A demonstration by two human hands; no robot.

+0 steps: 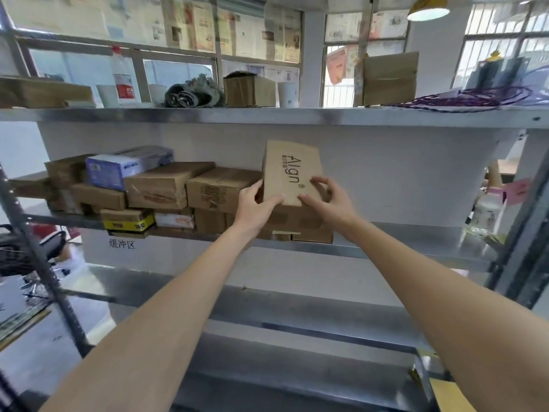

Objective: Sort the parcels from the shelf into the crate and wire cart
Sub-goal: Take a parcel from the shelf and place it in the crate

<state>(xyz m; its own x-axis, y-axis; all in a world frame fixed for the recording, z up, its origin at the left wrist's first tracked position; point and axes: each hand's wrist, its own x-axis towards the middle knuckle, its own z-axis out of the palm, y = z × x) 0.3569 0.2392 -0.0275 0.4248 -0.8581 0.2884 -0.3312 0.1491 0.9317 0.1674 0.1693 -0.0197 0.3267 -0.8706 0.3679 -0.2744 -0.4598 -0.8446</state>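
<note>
Both hands, left (258, 203) and right (329, 197), grip the box (289, 173) by its lower corners, tilted up atop the stack at the shelf's (416, 242) front edge.
It looks like stiff, light cardboard; holding opposite sides seems secure.

Head view, close, facing shelf (386, 242)

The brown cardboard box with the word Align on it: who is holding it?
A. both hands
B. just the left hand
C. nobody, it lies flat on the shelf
A: the left hand and right hand each grip the tilted-up brown cardboard box at its lower edge.
</note>
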